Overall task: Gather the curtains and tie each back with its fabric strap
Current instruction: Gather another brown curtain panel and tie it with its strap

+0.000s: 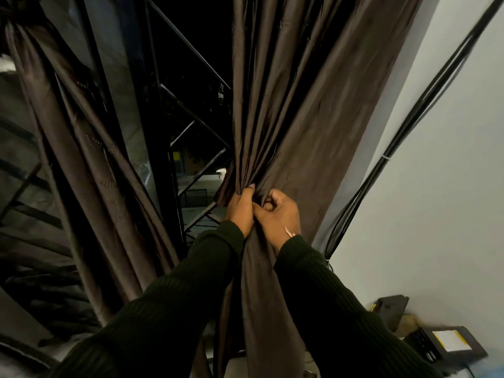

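Floor at the foot of the white wall, lower right corner

The floor point(488, 371) shows only as a pale strip at the bottom right, where it meets the white wall point(436, 200). On it lies a flat dark box-like device point(447, 347) with a yellowish-white label on its top face and ribbed slots along its near side. Just behind it, against the wall, a dark wedge-shaped object point(392, 305) stands tilted, with a small yellow part at its left edge; what it is cannot be told. The brown curtain point(261, 309) hangs down toward the floor left of these.
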